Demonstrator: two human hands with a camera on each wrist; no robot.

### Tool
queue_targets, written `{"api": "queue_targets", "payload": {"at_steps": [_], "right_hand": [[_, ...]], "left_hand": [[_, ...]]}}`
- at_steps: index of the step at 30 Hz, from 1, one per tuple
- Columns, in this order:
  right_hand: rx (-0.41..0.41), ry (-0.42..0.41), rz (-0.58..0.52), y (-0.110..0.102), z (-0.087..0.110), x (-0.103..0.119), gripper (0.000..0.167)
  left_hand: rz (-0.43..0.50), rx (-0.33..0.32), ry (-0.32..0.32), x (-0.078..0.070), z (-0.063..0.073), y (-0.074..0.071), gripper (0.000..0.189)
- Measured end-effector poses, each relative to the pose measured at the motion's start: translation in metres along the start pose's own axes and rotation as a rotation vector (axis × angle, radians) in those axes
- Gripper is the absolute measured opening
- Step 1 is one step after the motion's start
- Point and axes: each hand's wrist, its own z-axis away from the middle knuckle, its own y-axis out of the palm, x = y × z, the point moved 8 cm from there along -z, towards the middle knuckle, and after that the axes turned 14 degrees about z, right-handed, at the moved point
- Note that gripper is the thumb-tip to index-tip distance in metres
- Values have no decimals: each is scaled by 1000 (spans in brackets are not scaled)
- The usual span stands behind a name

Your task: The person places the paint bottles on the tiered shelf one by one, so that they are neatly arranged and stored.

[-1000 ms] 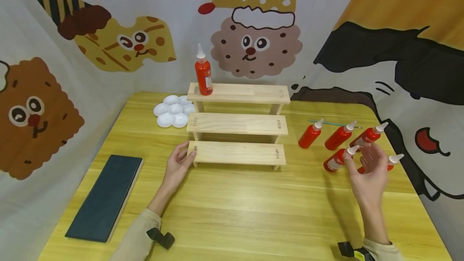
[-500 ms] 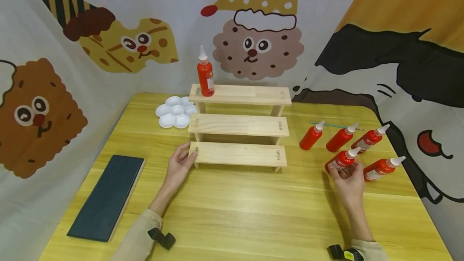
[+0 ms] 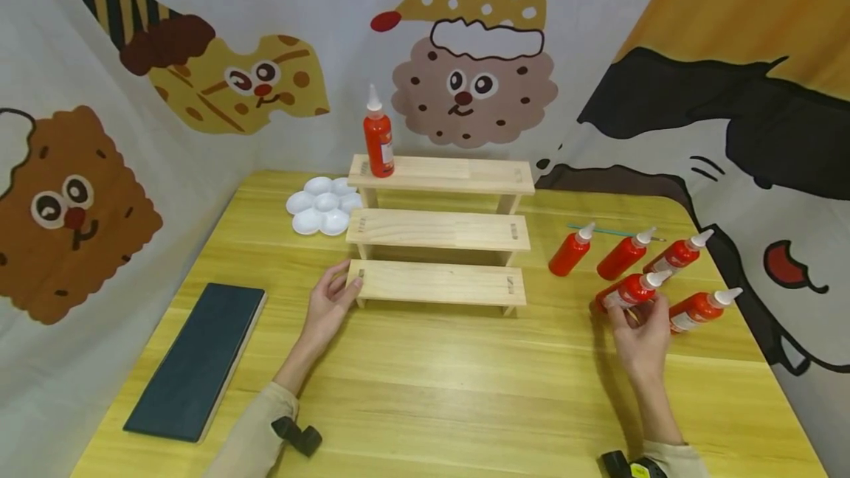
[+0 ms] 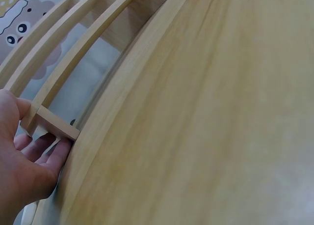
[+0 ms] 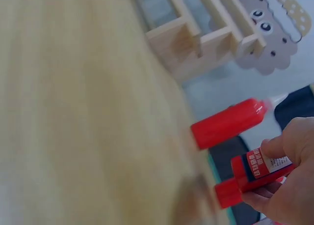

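Note:
My right hand (image 3: 642, 341) holds a red bottle (image 3: 624, 292) with a white pointed cap, thumb and fingers around its lower body. In the right wrist view, the labelled side of this bottle (image 5: 257, 167) shows by the thumb; its base appears just off the table. Three-tiered and made of pale wood, a small stand (image 3: 434, 282) occupies the table's middle. My left hand (image 3: 327, 307) grips the left end of its lowest step, thumb on top and the other fingers around the side, as the left wrist view confirms. One red bottle (image 3: 378, 144) stands upright on the top step's left end.
Several more red bottles (image 3: 569, 253) stand close around the held one. Behind them lies a thin teal brush (image 3: 614, 230). A white flower-shaped palette (image 3: 325, 202) sits left of the stand, and a dark flat board (image 3: 195, 364) lies at the table's left.
My right hand has come left and down onto the front-left bottle and taken hold of it; the bottle has since shifted slightly up and right. My left hand stays on the stand.

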Motion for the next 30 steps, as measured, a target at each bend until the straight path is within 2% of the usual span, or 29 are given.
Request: {"api": "queue_targets", "payload": {"at_steps": [5, 12, 19, 30], "right_hand": [[-46, -100, -36, -10, 1, 31, 50], [-20, -167, -64, -15, -2, 69, 60], [15, -242, -57, -16, -10, 114, 56], [74, -437, -187, -5, -25, 198, 52]], "left_hand": [[-3, -5, 0, 0, 0, -1, 55], [1, -10, -2, -1, 1, -1, 54], [11, -13, -8, -2, 0, -1, 53], [12, -4, -14, -2, 1, 0, 54]]}}
